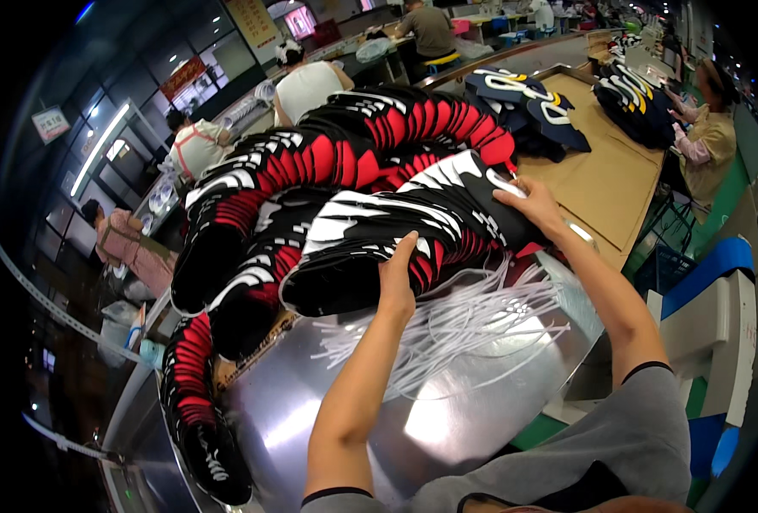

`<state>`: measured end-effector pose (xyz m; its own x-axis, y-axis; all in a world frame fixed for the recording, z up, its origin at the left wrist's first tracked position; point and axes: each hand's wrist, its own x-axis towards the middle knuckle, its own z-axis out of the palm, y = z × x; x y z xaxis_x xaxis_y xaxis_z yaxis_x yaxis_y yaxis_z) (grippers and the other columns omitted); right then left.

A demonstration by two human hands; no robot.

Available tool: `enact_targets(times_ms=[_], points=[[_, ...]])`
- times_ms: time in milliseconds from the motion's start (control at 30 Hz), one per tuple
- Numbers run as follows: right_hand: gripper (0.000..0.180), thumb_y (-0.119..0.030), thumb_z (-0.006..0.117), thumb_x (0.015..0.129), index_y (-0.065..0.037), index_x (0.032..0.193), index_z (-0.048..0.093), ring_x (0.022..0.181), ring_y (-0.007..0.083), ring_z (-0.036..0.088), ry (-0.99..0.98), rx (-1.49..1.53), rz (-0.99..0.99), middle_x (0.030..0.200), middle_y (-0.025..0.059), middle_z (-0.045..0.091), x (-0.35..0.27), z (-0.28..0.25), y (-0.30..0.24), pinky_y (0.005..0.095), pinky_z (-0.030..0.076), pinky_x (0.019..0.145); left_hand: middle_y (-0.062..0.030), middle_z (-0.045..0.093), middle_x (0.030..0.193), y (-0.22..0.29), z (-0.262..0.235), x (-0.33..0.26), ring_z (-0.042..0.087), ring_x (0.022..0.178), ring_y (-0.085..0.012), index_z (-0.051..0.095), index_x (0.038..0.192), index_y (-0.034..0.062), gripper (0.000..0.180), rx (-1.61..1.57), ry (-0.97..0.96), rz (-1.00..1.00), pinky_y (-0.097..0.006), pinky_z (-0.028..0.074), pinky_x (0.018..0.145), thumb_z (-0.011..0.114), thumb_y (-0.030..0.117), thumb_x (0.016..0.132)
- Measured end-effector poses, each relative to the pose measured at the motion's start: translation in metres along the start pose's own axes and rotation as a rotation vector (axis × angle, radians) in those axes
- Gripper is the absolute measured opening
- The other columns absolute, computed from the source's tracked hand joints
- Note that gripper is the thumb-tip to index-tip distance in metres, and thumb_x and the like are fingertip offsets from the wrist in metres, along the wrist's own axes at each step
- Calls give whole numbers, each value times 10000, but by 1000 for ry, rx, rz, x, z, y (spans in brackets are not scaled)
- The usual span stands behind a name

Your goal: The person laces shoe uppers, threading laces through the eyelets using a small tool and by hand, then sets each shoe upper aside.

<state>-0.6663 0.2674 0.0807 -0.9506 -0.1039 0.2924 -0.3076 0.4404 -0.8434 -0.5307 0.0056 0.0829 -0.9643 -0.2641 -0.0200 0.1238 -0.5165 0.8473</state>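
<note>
A long stack of black, red and white shoe-upper pieces [370,231] lies fanned on a shiny metal table [311,419]. My left hand [396,278] presses on the near end of this stack, fingers curled over its edge. My right hand [533,205] grips the far right end of the same stack. A loose bundle of white laces [464,325] lies on the metal just under the stack, between my forearms.
More fanned stacks of the same pieces [251,179] curve left and down to the table's front-left [195,410]. Dark blue and white pieces [524,98] lie on a brown cardboard-covered table [601,179]. A person [704,128] sits at right; others work behind.
</note>
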Motion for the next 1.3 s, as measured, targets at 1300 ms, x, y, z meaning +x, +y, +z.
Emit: enact_targets(times_ms=[1300], points=[[621,-616,608,870,-48,1091,723,836,165,658,-562,-235,235,980,58,715,116,34,2,293,496,752,-141,593,1313,70,-122,-76,562,1220,-291,530,1308,38,529,-257,229,-165,-453,435,1061,559,419,943]])
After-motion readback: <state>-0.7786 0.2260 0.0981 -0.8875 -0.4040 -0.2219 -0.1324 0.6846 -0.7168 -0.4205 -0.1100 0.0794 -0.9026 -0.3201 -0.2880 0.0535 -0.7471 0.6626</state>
